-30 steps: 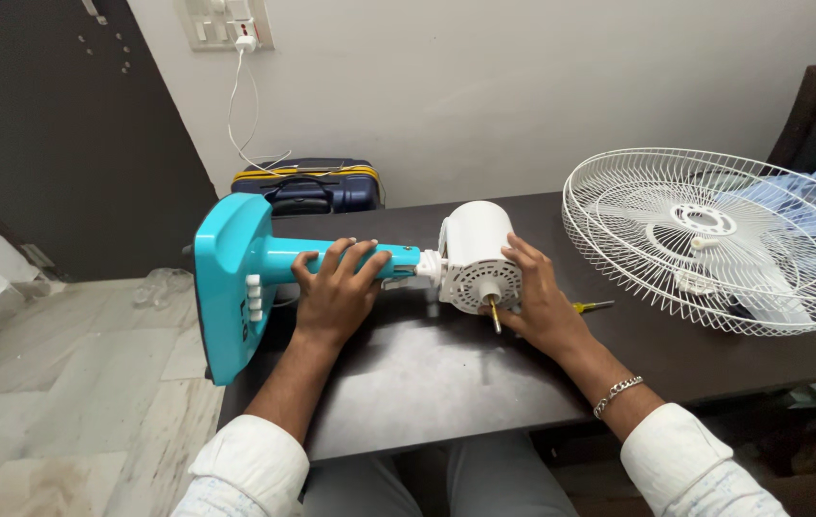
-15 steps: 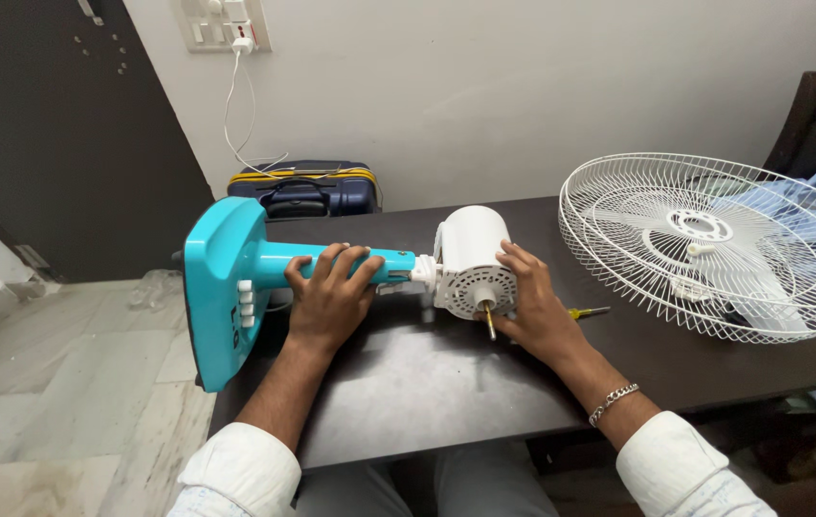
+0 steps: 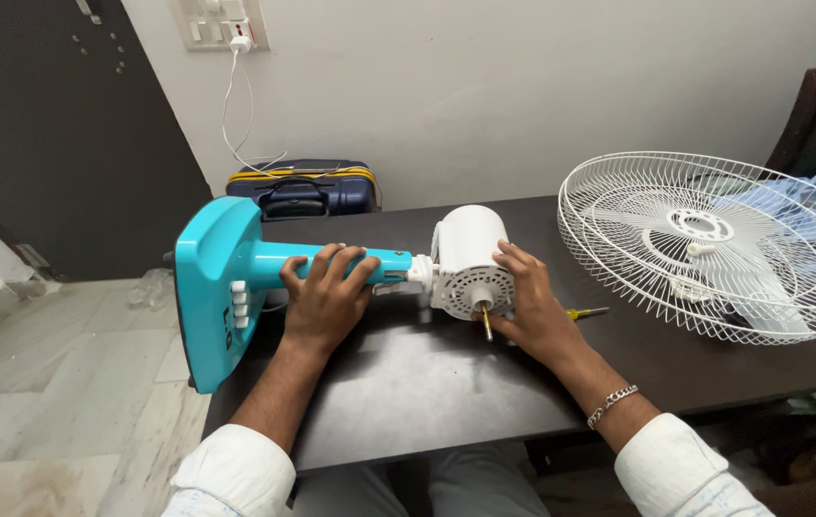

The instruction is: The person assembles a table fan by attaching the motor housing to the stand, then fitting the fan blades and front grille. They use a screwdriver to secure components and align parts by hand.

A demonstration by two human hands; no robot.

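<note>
Lying sideways on the dark table [image 3: 408,383] — fan body, base overhanging the table's left edge. Left hand [image 3: 324,292] gripping the teal stem [image 3: 331,260], fingers wrapped over it. Right hand [image 3: 532,306] cupping the white motor [image 3: 470,260], fingers curled against it. Resting just right of the motor — white grille [image 3: 714,244]. Positioning step apparently; steady hold needed next.

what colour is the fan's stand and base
Teal blue on both the fan stand and base, with white buttons; seen in the head view.

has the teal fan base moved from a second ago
Yes. The teal fan base has slid left, farther out past the left end of the dark table, with the left hand gripping its stem.
</note>
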